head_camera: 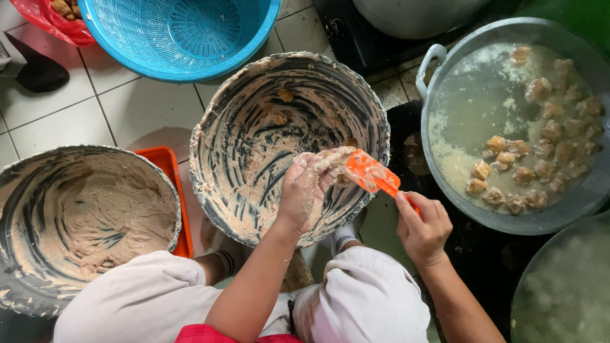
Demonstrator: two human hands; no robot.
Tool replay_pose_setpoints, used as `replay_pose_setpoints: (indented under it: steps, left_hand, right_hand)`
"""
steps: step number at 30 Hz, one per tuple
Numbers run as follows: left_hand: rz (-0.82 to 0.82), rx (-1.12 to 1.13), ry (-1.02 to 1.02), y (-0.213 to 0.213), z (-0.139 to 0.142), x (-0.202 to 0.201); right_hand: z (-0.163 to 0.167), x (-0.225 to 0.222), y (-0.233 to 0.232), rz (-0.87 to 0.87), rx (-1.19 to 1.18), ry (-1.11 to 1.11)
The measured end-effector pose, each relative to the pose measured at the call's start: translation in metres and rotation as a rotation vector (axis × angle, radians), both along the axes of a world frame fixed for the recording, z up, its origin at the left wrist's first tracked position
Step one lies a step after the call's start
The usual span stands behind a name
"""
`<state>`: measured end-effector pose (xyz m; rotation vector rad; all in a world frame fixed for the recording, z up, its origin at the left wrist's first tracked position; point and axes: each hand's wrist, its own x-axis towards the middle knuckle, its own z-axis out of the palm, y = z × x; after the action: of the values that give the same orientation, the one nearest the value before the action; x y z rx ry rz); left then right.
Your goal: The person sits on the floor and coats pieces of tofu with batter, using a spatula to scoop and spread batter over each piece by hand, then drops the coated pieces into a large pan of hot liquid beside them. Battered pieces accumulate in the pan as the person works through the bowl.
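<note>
Two wide metal bowls smeared with pale pinkish paste take up most of the tiled floor (pixel 76 108). The emptier bowl (pixel 289 146) sits in the middle, its dark inside streaked with thin scraped remains of paste. The fuller bowl (pixel 82 219) lies at the lower left, holding a thick layer of the same paste, and rests partly over an orange tray (pixel 170 174). At the right, a grey pot (pixel 575 200) with a loop handle holds cloudy water in which many lumpy brownish balls float. A blue plastic colander (pixel 181 38) stands at the top, with a red bag (pixel 47 22) beside it.

The left hand (pixel 305 187) hangs over the emptier bowl's near side, coated in paste, its fingers (pixel 318 166) curled together around a lump of paste (pixel 330 159) that bulges out at the top of the fist. The right hand (pixel 424 228) is just outside the bowl's rim, its fingers closed around the handle of an orange spatula (pixel 372 173). The spatula's flat blade, flecked with paste, points toward the left hand and touches the lump where it squeezes out beside the fingertips. The person's knees in white cloth show below both arms.
</note>
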<state>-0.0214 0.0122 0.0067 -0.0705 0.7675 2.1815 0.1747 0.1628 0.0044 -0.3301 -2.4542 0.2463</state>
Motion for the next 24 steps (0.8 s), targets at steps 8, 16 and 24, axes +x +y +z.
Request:
replay_pose_setpoints:
  steps: [8,16,24]
  left_hand:
    - [0.093,-0.138,0.148,-0.023,-0.019,-0.017]
    - [0.169,-0.429,0.211,-0.086,-0.032,-0.037]
    - [0.089,-0.551,0.314,-0.113,-0.035,-0.033]
  right_hand:
    - [0.034,-0.034,-0.001,0.039,-0.225,-0.14]
    - [-0.019,-0.166,-0.022,0.254,0.015,-1.214]
    - [-0.067,-0.222,-0.091,0.549,0.155,-1.544]
